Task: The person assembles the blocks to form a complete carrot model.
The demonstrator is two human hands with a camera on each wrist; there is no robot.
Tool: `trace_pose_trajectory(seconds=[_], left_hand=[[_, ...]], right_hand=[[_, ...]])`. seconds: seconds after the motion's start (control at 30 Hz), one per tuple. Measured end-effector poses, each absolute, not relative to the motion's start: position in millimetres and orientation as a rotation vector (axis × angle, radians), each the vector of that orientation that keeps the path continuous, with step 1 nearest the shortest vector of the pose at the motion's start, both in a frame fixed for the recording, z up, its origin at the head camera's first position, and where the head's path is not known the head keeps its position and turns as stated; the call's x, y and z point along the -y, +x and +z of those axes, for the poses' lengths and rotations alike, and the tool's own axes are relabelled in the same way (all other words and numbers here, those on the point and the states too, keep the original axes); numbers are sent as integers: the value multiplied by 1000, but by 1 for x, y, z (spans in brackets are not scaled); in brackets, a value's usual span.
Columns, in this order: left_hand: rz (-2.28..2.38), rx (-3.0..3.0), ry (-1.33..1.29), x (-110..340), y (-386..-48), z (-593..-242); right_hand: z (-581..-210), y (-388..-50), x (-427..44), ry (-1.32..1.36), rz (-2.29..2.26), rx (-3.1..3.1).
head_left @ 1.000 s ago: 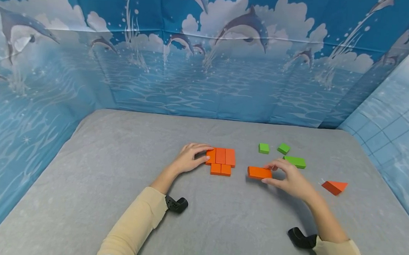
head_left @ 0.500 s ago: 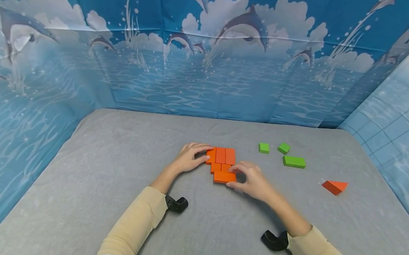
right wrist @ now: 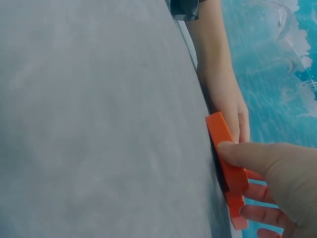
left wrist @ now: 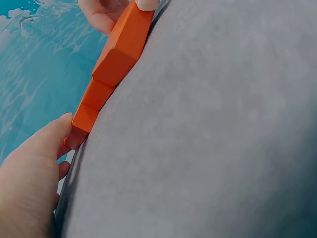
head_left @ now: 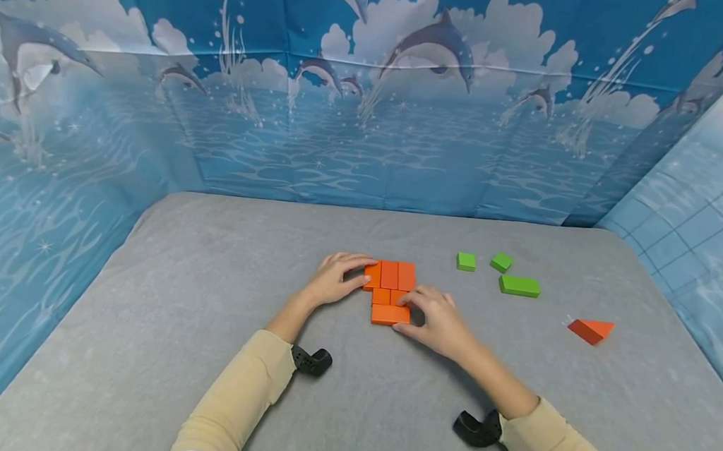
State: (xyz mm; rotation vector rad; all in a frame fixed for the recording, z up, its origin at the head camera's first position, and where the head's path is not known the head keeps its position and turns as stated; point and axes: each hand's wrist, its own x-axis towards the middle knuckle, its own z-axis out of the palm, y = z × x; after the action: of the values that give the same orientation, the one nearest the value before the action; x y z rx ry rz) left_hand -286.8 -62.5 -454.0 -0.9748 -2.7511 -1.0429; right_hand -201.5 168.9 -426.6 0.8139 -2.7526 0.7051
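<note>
Orange wooden blocks lie close together on the grey cloth in the head view. Three upright ones form the far row; two small ones (head_left: 381,296) sit below it. My left hand (head_left: 329,280) holds the leftmost far-row block (head_left: 373,272), fingers at its far end and thumb on its left part. With thumb and fingertips, my right hand (head_left: 439,322) pinches the right end of a long orange block (head_left: 388,315), which lies crosswise against the near side of the small pair. The right wrist view shows my thumb on this long block (right wrist: 225,148); the left wrist view shows its end (left wrist: 116,62).
Two small green blocks (head_left: 466,262) (head_left: 502,262) and a longer green block (head_left: 519,286) lie to the right. Farther right is an orange triangular block (head_left: 592,331). A dolphin-print curtain (head_left: 367,148) stands behind the grey-covered table (head_left: 239,244).
My right hand has carried the long orange block leftward and toward me, then slid it left under the two small blocks. My left hand has stayed in place.
</note>
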Motion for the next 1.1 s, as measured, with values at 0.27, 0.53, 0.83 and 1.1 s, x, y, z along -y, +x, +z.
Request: trace_pose_trajectory(seconds=[0.27,0.53,0.83,1.1], left_hand=[[-1045,2755,-970,62,-286,-453],[-1049,2752,-969,62,-286,-453],[-1056,2737,-981,62,-286,-454],[-1115,2675,-1018,64,-285,-455]], right_hand=[[-430,-202,-168,814,666,2731],[-430,-201,-167,809,681,2709],[-427,-203,-175,817,834,2693],[-412,-206,-224,847,1004,2555]])
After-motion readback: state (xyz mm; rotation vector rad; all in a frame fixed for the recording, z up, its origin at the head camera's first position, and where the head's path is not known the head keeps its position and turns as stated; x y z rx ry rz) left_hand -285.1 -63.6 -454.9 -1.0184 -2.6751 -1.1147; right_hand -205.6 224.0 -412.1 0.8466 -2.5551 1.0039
